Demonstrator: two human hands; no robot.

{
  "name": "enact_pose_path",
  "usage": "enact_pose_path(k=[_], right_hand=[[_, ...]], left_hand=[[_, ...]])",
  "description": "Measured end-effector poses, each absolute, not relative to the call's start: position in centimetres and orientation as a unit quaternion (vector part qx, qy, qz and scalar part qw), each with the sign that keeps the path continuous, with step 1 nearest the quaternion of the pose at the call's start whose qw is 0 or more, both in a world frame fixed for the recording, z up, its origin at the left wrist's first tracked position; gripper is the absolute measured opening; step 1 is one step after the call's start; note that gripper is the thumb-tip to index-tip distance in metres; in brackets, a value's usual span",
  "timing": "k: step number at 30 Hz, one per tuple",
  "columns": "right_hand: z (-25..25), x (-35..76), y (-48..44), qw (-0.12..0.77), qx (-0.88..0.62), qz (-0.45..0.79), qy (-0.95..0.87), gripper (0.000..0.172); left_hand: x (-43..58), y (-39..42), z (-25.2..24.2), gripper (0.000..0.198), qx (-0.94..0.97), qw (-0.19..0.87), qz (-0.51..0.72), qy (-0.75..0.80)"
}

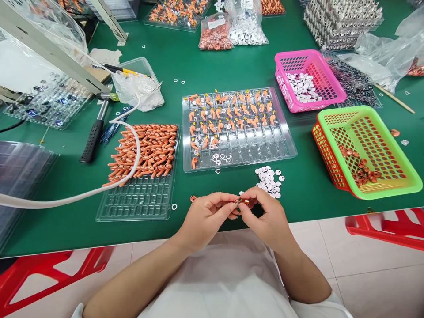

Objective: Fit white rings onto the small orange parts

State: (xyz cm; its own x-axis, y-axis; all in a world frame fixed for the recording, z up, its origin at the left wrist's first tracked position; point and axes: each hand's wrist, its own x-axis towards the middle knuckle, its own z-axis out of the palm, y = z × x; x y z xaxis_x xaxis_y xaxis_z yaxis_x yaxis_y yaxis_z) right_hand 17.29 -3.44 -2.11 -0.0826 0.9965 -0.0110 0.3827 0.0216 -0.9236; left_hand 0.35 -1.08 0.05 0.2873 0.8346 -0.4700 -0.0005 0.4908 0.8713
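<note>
Just over the table's front edge, my left hand [207,216] and my right hand [265,216] meet fingertip to fingertip. Both are closed in a pinch on a small orange part with a gold end [245,202], mostly covered by the fingers. Beyond the right hand lies a loose heap of round white discs [267,181]. A single orange piece [193,198] sits beside the left hand. Farther back, a clear compartment tray [274,150] holds curved orange parts with gold tips in its rear rows and left side, plus several thin white rings [221,157].
Left stands another clear tray [135,207] stacked with orange tubes [145,148], crossed by a white hose [136,154]. A hammer [94,137] lies beyond it. Right are a pink basket [311,106] of white discs and a green basket [391,190] with copper-coloured pieces. Bags [215,33] line the back.
</note>
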Motion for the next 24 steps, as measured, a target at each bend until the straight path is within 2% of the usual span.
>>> enact_pose_path(k=[13,18,24], right_hand=[[-1.7,17.5,-3.2,0.353,-0.548,0.572,-0.498,0.005],[-2.6,17.2,-3.4,0.391,-0.497,0.631,-0.449,0.012],[-3.1,16.8,-3.5,0.419,-0.457,0.641,-0.451,0.015]], left_hand=[[-0.4,-1.1,-0.7,0.013,0.351,0.747,0.318,0.467],[-0.4,-1.4,-0.6,0.009,0.369,0.724,0.342,0.471],[-0.4,-2.3,-0.4,0.011,0.416,0.688,0.377,0.46]])
